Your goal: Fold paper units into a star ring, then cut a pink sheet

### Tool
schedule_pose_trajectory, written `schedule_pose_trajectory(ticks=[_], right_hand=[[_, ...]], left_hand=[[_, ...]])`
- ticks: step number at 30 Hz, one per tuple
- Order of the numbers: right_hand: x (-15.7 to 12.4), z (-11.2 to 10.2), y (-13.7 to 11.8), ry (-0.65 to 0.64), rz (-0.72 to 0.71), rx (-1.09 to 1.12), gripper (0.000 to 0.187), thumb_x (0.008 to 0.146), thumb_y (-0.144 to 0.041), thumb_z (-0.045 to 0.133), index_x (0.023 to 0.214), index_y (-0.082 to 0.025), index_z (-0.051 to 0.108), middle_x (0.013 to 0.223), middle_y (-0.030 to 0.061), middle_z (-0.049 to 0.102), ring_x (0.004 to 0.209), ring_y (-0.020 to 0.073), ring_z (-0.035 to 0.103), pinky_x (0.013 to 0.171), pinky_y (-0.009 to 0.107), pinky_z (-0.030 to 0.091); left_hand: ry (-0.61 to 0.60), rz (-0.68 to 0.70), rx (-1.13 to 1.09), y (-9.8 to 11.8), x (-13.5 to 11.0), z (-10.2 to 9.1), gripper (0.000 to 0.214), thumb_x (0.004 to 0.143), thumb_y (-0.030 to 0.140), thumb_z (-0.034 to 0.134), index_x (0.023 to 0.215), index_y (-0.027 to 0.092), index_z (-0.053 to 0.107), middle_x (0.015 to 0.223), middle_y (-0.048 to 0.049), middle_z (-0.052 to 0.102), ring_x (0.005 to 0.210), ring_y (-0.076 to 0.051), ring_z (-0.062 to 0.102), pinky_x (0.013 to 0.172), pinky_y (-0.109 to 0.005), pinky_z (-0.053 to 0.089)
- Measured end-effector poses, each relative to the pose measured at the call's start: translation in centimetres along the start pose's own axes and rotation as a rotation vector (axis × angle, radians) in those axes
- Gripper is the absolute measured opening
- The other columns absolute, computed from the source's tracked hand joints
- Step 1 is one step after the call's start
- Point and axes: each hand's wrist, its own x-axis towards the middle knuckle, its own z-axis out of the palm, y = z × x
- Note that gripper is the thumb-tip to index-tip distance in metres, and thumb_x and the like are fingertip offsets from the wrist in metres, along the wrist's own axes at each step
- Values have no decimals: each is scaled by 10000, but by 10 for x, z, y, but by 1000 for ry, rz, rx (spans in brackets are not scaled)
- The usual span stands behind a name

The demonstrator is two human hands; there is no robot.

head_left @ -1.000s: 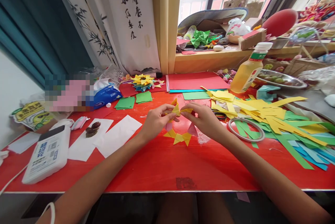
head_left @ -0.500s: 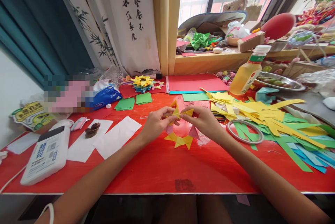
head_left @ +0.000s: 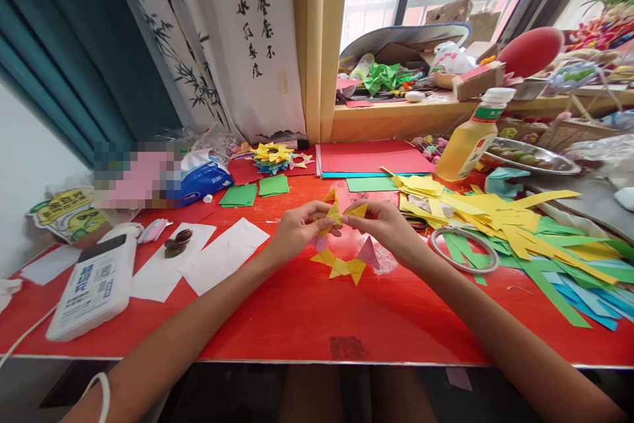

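My left hand [head_left: 301,230] is closed, its thumb and fingers pinching folded yellow paper [head_left: 335,213] that belongs to a paper ring [head_left: 339,268]. Yellow points line the ring's lower side, and a pink point [head_left: 367,253] sticks out on its right. Facing it, my right hand [head_left: 385,228] is closed too, pinching a yellow folded paper piece [head_left: 358,211] at its fingertips. The fingertips of both hands nearly meet above the ring. Whether the two yellow parts are joined is hidden by my fingers.
Loose yellow strips [head_left: 475,212], green strips [head_left: 555,271] and a tape roll [head_left: 434,241] lie to the right. Behind stand a juice bottle [head_left: 475,136] and stacked folded stars [head_left: 273,155]. White paper [head_left: 225,255] and a white box [head_left: 94,284] lie left.
Both hands keep their pinch on the yellow paper in nearly the same place. The ring's pink point on the right tilts slightly outward and shows more. The camera view has shifted a little.
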Motion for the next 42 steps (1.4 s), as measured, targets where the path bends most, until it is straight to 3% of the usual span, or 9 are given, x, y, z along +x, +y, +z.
schedule_pose_trajectory(ticks=[21,26,34,42], right_hand=[[-3,-6,-10,-128,-30,-64,204,748,-342,531,812,-171,622,732,22,591,628,112,486,550,251,347],[-2,-3,-7,-74,-23,-132,169,746,-313,525,775,-172,612,704,14,586,613,111,482,542,249,339],[-2,2,-4,-8,-46,-152,174,745,-336,539,718,-169,579,674,-1,567,577,97,442,524,236,314],[-1,1,-2,-21,-20,-117,237,754,-398,527,757,-167,579,707,17,577,600,105,464,541,241,342]], left_hand=[[-101,-82,-123,-2,3,-4,252,792,292,527,984,139,471,758,-57,654,682,-166,648,542,-208,463],[-63,-75,-33,1,2,-4,258,789,317,518,976,148,461,771,-67,648,668,-171,640,428,-173,415],[-1,-63,121,3,-1,-1,254,803,352,486,964,156,477,714,-49,652,383,-68,489,390,-194,389],[35,-51,115,1,1,0,275,794,375,496,959,156,489,713,-47,649,421,-83,524,404,-196,403]])
